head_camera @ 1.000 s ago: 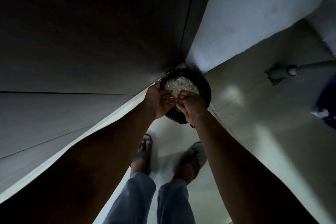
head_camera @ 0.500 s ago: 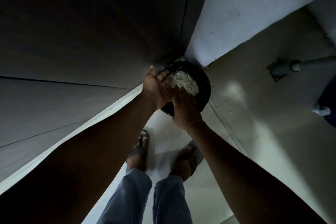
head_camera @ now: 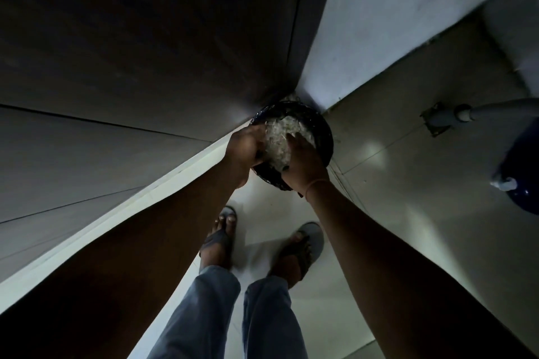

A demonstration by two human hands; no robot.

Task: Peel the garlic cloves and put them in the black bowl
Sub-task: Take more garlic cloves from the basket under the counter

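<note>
Dark panels [head_camera: 131, 52]: flat boards with thin seams, filling the view from seven to twelve o'clock, in deep shadow.
Tiled floor [head_camera: 408, 183]: pale and glossy, from one to six o'clock, meeting a pale wall [head_camera: 408, 23] at the top right.
Forearms [head_camera: 393, 256]: two bare arms reaching up from the bottom corners and meeting at the centre.
Trousers [head_camera: 210, 309]: blue legs at six o'clock, with feet in sandals [head_camera: 221, 230] just above them.
Blue container [head_camera: 522, 172]: partly cut off at three o'clock, below a grey pipe [head_camera: 495, 106].
Black bowl [head_camera: 323, 131]: round, just above the centre of the view, between both hands. Whether anything supports it underneath cannot be told.
Bowl handling: probably light and rigid; a tilt would likely spill the fill. The opposite rims look the safest places to hold.
Pale heap [head_camera: 280, 137]: white, flaky matter mounded inside the bowl. Too small to tell cloves from loose skins.
Heap handling: garlic skins would be feather-light and apt to drift. Peeled cloves would be firm, small and a little tacky, best pinched at the ends with fingertips.
Left hand [head_camera: 243, 151]: at the bowl's nine o'clock edge, fingers curled over the rim and gripping it.
Right hand [head_camera: 303, 160]: at the bowl's five o'clock edge, fingers laid across the heap with the tips sunk in. Whether they hold anything cannot be told.
Thread [head_camera: 316, 183]: thin band round the right wrist.
</note>
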